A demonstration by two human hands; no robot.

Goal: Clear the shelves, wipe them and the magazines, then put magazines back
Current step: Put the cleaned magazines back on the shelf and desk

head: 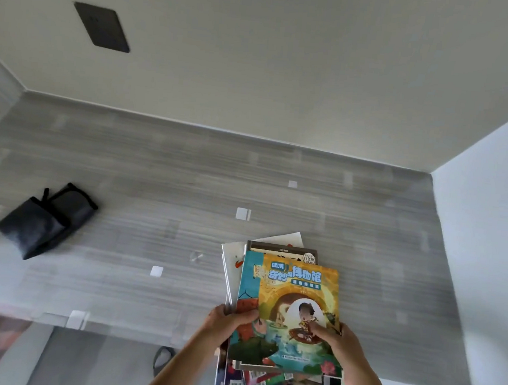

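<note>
Left hand [229, 320] grips the stack of magazines [290, 312] at its near-left edge, above the floor [154, 199]; right hand [330, 337] pinches the near-right corner; likely heavy, floppy, glossy covers slide; support from beneath.

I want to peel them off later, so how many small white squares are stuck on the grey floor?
4 clear ones: one farthest, one just beyond the held magazines, one mid-floor, one nearest left. The magazines may hide more.
</note>
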